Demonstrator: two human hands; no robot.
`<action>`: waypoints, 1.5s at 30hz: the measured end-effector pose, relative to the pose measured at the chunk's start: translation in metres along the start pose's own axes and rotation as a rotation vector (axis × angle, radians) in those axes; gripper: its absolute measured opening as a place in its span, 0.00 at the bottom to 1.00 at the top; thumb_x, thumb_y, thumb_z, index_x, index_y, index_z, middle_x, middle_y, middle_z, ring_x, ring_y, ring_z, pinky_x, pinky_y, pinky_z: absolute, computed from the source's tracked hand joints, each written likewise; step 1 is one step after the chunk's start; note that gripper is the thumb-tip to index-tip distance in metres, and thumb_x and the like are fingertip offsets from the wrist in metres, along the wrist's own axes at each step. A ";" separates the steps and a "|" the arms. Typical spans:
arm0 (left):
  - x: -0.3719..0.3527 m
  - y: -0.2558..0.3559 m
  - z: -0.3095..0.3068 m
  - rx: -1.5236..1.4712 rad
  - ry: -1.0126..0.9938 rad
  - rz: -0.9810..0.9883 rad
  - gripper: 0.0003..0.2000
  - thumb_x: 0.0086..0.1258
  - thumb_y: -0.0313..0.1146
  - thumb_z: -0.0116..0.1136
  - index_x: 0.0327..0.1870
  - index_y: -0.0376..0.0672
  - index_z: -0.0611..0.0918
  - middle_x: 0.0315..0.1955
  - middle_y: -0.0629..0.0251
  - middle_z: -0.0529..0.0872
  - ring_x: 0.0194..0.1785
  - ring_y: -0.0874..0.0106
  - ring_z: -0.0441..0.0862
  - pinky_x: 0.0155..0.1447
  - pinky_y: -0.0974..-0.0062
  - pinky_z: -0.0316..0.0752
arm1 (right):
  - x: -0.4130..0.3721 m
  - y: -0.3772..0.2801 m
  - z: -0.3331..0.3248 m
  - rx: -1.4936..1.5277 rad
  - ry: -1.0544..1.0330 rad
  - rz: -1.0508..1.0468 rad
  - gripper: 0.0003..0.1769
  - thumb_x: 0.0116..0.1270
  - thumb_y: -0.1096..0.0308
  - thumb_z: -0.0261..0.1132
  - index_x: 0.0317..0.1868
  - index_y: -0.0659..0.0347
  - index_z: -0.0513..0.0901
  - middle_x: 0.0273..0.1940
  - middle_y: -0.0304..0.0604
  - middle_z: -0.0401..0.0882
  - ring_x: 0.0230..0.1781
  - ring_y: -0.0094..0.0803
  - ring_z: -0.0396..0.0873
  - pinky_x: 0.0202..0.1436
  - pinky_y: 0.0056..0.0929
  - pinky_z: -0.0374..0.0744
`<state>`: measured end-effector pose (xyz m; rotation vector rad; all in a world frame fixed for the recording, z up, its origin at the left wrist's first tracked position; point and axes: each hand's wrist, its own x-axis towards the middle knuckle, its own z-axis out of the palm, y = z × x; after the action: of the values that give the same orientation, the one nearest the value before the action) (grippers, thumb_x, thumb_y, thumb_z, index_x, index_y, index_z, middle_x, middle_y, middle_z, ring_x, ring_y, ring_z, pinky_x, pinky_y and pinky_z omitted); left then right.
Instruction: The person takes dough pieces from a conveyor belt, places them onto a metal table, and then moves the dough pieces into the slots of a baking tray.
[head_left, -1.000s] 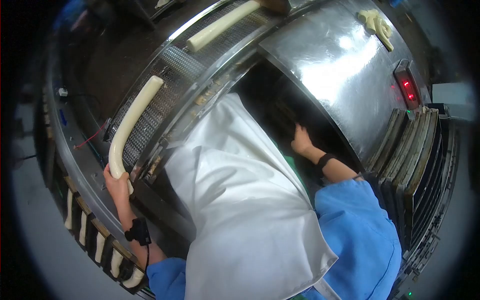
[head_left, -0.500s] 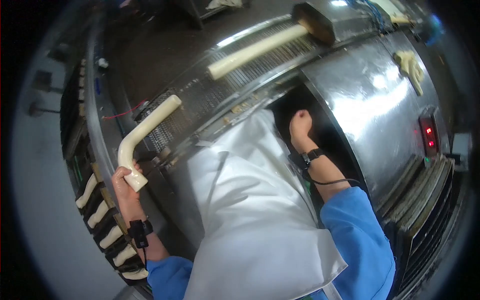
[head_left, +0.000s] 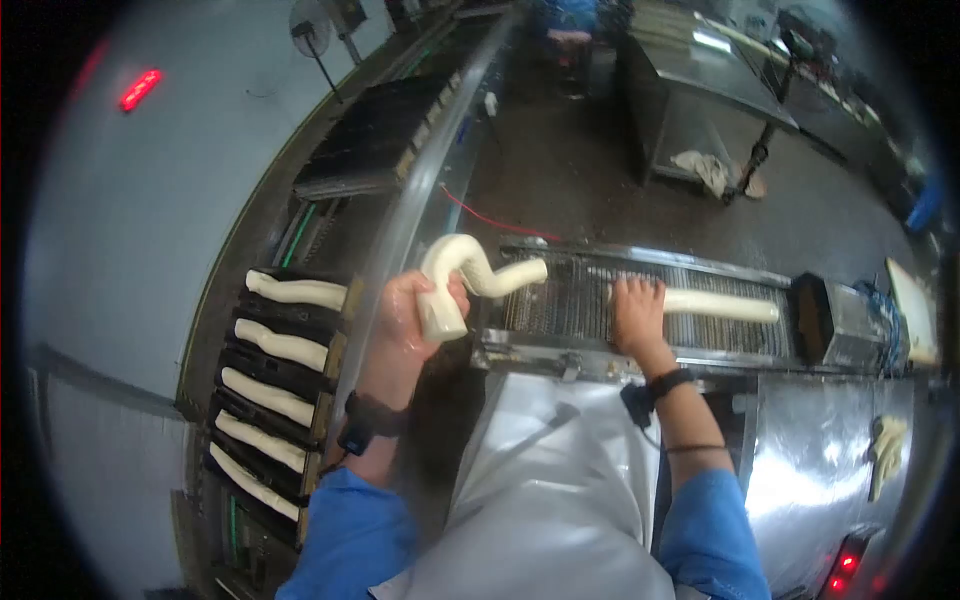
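A pale, smooth dough roll point(head_left: 462, 262), bent in a hook and wavy toward its far end, is gripped near its lower end by my left hand point(head_left: 412, 312). That far end reaches over the left end of the mesh conveyor point(head_left: 580, 300). My right hand point(head_left: 638, 315) rests on the left end of a second, straight dough roll point(head_left: 720, 304) lying along the conveyor. Its fingers are curled over that end and partly hide it.
At the left, black trays point(head_left: 280, 345) hold several long dough pieces beside a metal rail point(head_left: 385, 240). A dark metal outlet point(head_left: 825, 320) stands at the conveyor's right end. Behind are a steel table point(head_left: 700, 75) and a standing fan point(head_left: 310, 38).
The view has turned toward the left trays. My right hand has come up from beside the apron onto the straight roll. The roll in my left hand is now more sharply bent.
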<state>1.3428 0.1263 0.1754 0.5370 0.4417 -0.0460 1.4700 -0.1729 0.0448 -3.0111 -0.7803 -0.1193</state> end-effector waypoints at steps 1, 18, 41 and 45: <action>0.012 0.016 -0.001 -0.015 -0.028 0.053 0.24 0.51 0.29 0.50 0.52 0.28 0.71 0.35 0.58 0.77 0.35 0.67 0.78 0.43 0.67 0.78 | 0.001 -0.005 -0.006 0.000 -0.012 -0.005 0.20 0.53 0.71 0.63 0.50 0.56 0.74 0.49 0.46 0.76 0.57 0.42 0.72 0.68 0.51 0.61; 0.156 0.200 -0.046 0.270 0.138 0.751 0.31 0.65 0.38 0.63 0.65 0.35 0.64 0.60 0.50 0.70 0.60 0.60 0.73 0.66 0.62 0.68 | 0.047 -0.077 0.001 -0.016 -0.023 -0.078 0.20 0.52 0.63 0.69 0.45 0.58 0.76 0.45 0.50 0.75 0.51 0.47 0.74 0.54 0.47 0.71; 0.104 0.076 -0.193 2.022 0.869 0.971 0.32 0.70 0.43 0.56 0.69 0.32 0.63 0.66 0.42 0.65 0.72 0.42 0.55 0.74 0.45 0.48 | 0.151 -0.172 -0.217 1.863 0.054 -0.707 0.44 0.65 0.76 0.62 0.76 0.66 0.46 0.71 0.60 0.58 0.74 0.47 0.57 0.74 0.43 0.62; 0.109 0.077 -0.202 2.013 0.870 1.059 0.32 0.70 0.42 0.56 0.70 0.33 0.62 0.68 0.45 0.64 0.73 0.43 0.53 0.75 0.47 0.46 | 0.145 -0.150 -0.166 1.481 -0.042 -0.586 0.46 0.62 0.80 0.62 0.77 0.52 0.50 0.76 0.54 0.50 0.77 0.45 0.49 0.75 0.45 0.59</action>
<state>1.3742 0.3019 0.0120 2.7757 0.8036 0.8980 1.5126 0.0203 0.2230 -1.3733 -1.0391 0.3519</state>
